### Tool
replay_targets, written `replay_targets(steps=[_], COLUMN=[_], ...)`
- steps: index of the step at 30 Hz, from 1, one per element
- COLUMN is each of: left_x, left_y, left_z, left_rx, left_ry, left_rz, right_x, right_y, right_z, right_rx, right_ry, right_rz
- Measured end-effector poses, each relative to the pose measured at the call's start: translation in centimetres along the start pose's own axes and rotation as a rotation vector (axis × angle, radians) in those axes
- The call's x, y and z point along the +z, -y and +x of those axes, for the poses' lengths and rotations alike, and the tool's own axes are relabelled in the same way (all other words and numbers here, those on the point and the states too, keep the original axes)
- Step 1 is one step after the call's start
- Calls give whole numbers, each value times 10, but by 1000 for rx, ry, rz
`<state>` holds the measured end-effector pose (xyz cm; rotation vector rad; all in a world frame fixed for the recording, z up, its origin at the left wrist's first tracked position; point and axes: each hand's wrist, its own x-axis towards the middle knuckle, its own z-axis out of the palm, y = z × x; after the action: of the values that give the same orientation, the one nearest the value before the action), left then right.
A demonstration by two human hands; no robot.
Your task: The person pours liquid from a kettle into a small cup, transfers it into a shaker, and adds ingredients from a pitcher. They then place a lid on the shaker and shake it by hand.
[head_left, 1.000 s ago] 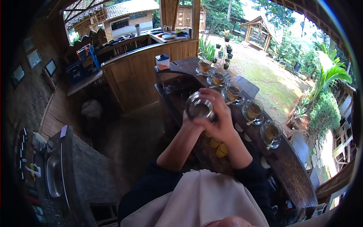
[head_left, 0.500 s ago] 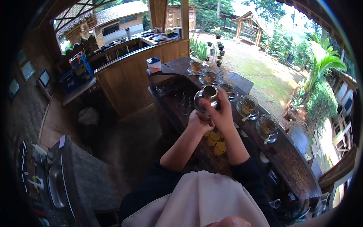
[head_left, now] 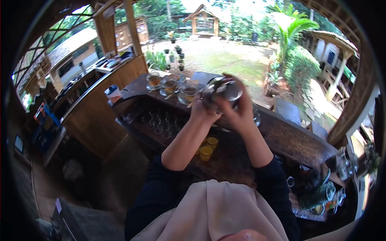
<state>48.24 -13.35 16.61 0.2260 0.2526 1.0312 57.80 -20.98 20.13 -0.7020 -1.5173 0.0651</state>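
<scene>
Left hand [head_left: 204, 111] and right hand [head_left: 238, 113] together, both clamped on tilted glass cup [head_left: 223, 89], raised above wooden counter [head_left: 289, 138]. Filled tea cups [head_left: 169, 85] just left; yellow cups [head_left: 206, 152] beneath forearms.

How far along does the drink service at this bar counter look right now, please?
Done: three filled cups stand along the counter. In hand: the left hand and right hand both grip a shiny cup raised above it. Left: the empty glasses on the lower shelf hold nothing yet.
</scene>
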Motion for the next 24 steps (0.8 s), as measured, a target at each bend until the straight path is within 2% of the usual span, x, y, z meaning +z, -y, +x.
replay_targets(steps=[1, 2, 3, 4, 5, 6, 7, 8, 10, 11, 12, 14, 15, 16, 17, 18, 19, 20, 21, 22, 24], left_x=[9, 13, 24, 36, 50, 50, 53, 58, 74, 90, 91, 105, 108, 125, 135, 145, 155, 161, 149, 167, 185], left_y=[14, 19, 20, 21, 23, 36, 50, 62, 72, 70, 86, 127, 143, 143, 142, 138, 135, 135, 149, 145, 154], left_z=[5, 6, -12, -28, -38, -37, -38, -39, -18, -9, 9, 21, 32, 12, -10, -38, -58, -71, -60, -77, -63], left_rx=[-61, -92, -255, -418, -339, -383, -262, -134, -295, -454, -548, -514, -565, -592, -615, -627, -659, -687, -531, -312, -686], left_ry=[130, 149, 390, 631, 596, 769, 958, 1144, 817, 828, 992, 362, 262, 294, 713, 1119, 1059, 1000, 1358, 1606, 1234], left_rz=[-145, -142, -110, -83, 154, -46, -1, 39, 134, 185, 65, 148, 234, 234, 189, 125, 161, 202, 116, -39, 166], right_x=[-11, -26, -39, -53, -73, -58, -45, -62, -103, -114, -126, -141, -147, -148, -147, -139, -125, -117, -122, -128, -141], right_y=[9, 23, 45, 72, 113, 110, 103, 101, 102, 97, 89, 66, 82, 105, 130, 156, 185, 183, 184, 184, 182], right_z=[2, 5, 2, 2, -5, -7, -9, -10, -11, -6, 1, 2, -1, 0, -1, -3, -17, -13, -15, -18, -23], right_rx=[-80, -166, -338, -581, -603, -946, -1287, -1299, -1102, -879, -654, -53, -58, -218, -374, -640, -755, -1152, -1154, -1177, -1229], right_ry=[-40, -82, -28, 83, 276, 63, -147, -138, 105, 69, 26, -275, -287, -293, -295, -204, -128, -148, -144, -136, -117], right_rz=[-16, -35, -147, -227, -477, -332, -171, -217, -416, -485, -545, -343, -384, -499, -613, -776, -838, -789, -824, -870, -949])
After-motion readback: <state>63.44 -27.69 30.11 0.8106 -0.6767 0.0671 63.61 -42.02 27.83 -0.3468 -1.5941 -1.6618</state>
